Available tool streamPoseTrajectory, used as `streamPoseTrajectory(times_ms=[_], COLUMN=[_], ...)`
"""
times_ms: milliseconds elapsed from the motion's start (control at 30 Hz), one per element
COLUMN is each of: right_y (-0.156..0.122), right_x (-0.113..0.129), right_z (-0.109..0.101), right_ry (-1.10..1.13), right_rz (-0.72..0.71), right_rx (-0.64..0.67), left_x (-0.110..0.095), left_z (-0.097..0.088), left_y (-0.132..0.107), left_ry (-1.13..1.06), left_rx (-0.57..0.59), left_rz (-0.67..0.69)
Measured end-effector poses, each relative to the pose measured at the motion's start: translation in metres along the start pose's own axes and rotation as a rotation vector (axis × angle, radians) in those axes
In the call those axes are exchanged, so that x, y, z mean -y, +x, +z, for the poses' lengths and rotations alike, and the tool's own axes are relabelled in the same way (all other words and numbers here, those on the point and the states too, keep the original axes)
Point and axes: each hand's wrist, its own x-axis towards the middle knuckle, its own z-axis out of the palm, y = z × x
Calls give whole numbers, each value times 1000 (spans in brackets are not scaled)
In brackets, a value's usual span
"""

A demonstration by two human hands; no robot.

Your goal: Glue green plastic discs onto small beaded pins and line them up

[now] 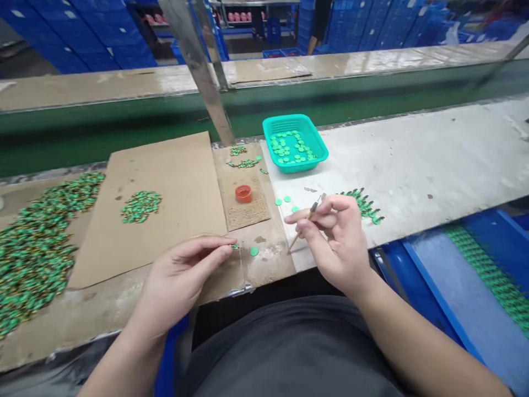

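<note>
Between thumb and forefinger, my left hand (pixel 188 270) pinches a small green and gold-brown piece (pixel 235 246); its exact kind is too small to make out. Just right of those fingertips a green disc (pixel 254 251) lies flat on the table. My right hand (pixel 341 242) grips a thin brush-like stick (pixel 306 223), slanted, its dark end up and its light end low near the board seam. Loose green discs (pixel 287 199) lie beyond the right hand. An orange-red cap-like cup (pixel 243 193) stands on a stained cardboard piece (pixel 252 218) ahead of both hands.
A large heap of green-gold pieces (pixel 37 248) spreads at the left. A smaller pile (pixel 141 207) sits on cardboard (pixel 173 165). Behind stands a turquoise basket (pixel 295 167) holding green discs. Rows of assembled green pieces (pixel 363 204) lie right, near a blue tray (pixel 446 309). A metal post (pixel 202 71) rises behind.
</note>
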Motion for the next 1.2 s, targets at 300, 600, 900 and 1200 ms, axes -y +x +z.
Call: streamPoseTrajectory(times_ms=[300,600,900,1200], right_y=[3,1,0,-1], right_x=[-13,-17,-14,-11], right_z=[-2,-3,-2,-6], right_ry=[-352,-344,-348,-387], right_rz=[-43,23,-6,-69], right_rx=[320,283,301,322], left_x=[-4,-2,-3,-7], left_z=[19,20,27,27], left_y=[5,4,2,1], left_ry=[8,30,57,79], left_rx=[102,120,62,54], left_rz=[168,227,282,317])
